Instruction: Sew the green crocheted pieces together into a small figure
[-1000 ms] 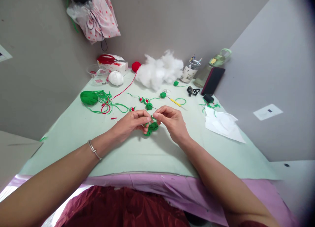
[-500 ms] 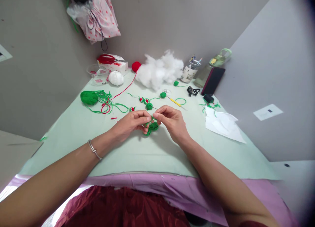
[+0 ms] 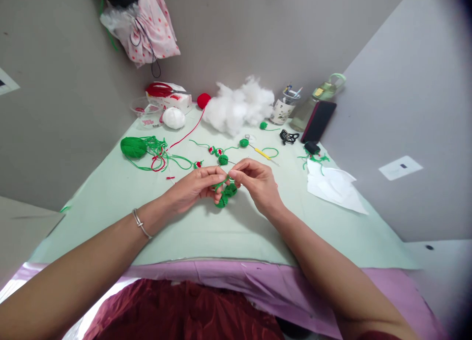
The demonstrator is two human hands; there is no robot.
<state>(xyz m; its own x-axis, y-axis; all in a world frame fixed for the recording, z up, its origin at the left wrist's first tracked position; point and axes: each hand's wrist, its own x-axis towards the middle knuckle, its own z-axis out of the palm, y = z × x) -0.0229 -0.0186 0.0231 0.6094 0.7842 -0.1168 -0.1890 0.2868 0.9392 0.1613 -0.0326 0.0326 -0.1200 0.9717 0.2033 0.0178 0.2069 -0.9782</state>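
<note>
Over the middle of the table my left hand [image 3: 201, 185] and my right hand [image 3: 256, 180] meet, fingertips almost touching. Green yarn [image 3: 220, 184] runs between them, pinched by the fingers of both. Below my fingertips hang small green crocheted balls [image 3: 222, 200] with dark lines on them, joined to that yarn. Just beyond my hands lies another green ball [image 3: 223, 159], with a thin dark strand beside it. Small red, white and green crocheted pieces [image 3: 215, 151] sit further back, near a crochet hook with a yellow handle [image 3: 262, 153].
Green yarn skein [image 3: 133, 147] and loose strands lie at left. White stuffing [image 3: 238, 106], a red yarn ball [image 3: 203, 101], a white ball [image 3: 173, 118] and red scissors [image 3: 162, 89] stand behind. A pen cup [image 3: 283, 108], phone [image 3: 319, 122], black hair clip [image 3: 289, 136] and white paper [image 3: 334, 187] are at right.
The green yarn between my fingers has shifted, showing more of a strand across my left fingertips. The hanging green balls sit slightly lower. Both hands stay in nearly the same place.
</note>
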